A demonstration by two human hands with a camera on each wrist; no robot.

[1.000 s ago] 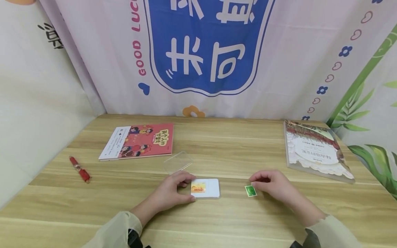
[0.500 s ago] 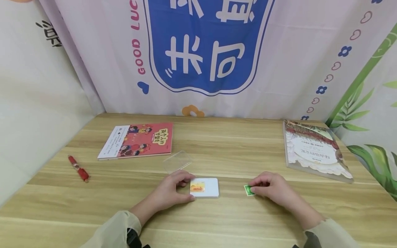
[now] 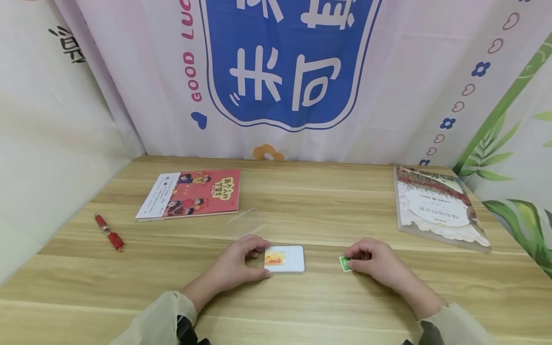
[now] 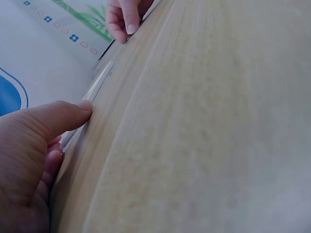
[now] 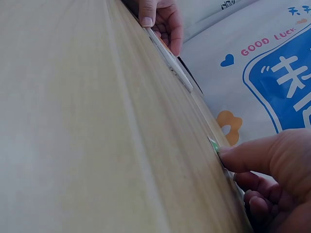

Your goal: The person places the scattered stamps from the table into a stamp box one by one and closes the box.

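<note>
My left hand (image 3: 237,262) holds the left end of a small flat white case (image 3: 295,259) between thumb and fingers, on the table. A yellow stamp-like piece with red marks (image 3: 274,258) lies on the case's left half. To the right, my right hand (image 3: 379,261) pinches a small green stamp (image 3: 344,263) with a pale border, low at the tabletop; the thumb and fingers hide part of it. In the right wrist view the right thumb lies against the green stamp (image 5: 214,145). A gap of bare wood separates the case and the stamp.
A clear plastic piece (image 3: 247,223) lies just behind the left hand. A red book (image 3: 207,194) and a red pen (image 3: 109,233) lie at the left. Another book (image 3: 437,208) lies at the back right. A printed curtain (image 3: 388,96) stands behind the table (image 3: 310,306).
The right thumb and fingers have closed on the green stamp, covering more of it. The left hand and the white case stay in place; the view has shifted slightly.
</note>
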